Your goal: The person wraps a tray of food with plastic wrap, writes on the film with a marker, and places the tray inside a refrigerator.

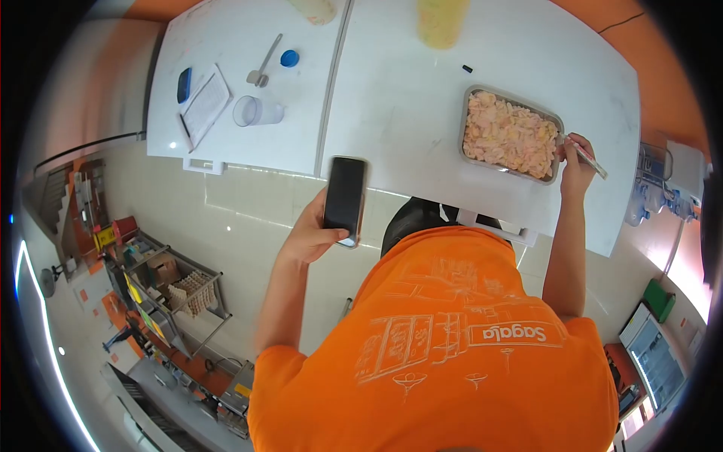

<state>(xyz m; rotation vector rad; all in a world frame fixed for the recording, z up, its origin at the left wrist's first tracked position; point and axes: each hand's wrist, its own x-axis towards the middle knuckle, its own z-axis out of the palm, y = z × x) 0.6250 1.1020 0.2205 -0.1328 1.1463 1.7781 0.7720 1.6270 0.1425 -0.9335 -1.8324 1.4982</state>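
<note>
A white desk (392,105), split by a dark seam (334,90), stands over a pale, glossy floor (248,207) marked by thin joint lines. Left, a metal rack (220,291) holds boxes and egg trays (197,291), with steps (57,200) farther off and a bright strip of light (42,326) along the edge. Right are an orange surface (674,98), clear bottles (654,205), a green box (660,300) and a glass-fronted cabinet (654,358).

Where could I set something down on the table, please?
Bare tabletop lies between the seam and the metal tray, this side of the yellow container. It is crowded around the papers, scoop and cup left of the seam, and by the right hand.
</note>
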